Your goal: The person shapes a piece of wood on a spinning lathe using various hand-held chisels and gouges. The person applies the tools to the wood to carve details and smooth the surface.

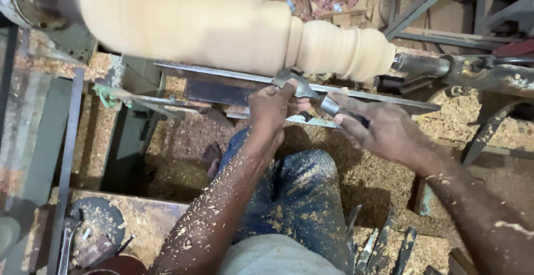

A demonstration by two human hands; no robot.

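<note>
Pale wood workpiece [222,30] spans the lathe [33,2] horizontally along the far edge; surface blurred over the plain cylindrical section, beads and coves cut at its right end. Right end meets the dark tailstock [445,66]. Metal tool rest [233,80] runs just below the workpiece, parallel to it, long and flat. Sawdust [183,141] covers the lathe bed and the floor beneath the rest; shavings also stick to both forearms and to the blue trousers [300,191].

Left hand [272,108]: closed over the blade end of a turning chisel [311,94], thumb on top, pressing it down onto the tool rest. Chisel tip lies at the groove between cylinder and first bead; contact with wood cannot be confirmed.

Right hand [384,130]: wrapped around the chisel handle, fingers extended along it, near the rest's right end.

Spare chisels [384,247] stand at the near edge, right of the trousers. Wrench [67,241] lies at the near left corner.
</note>
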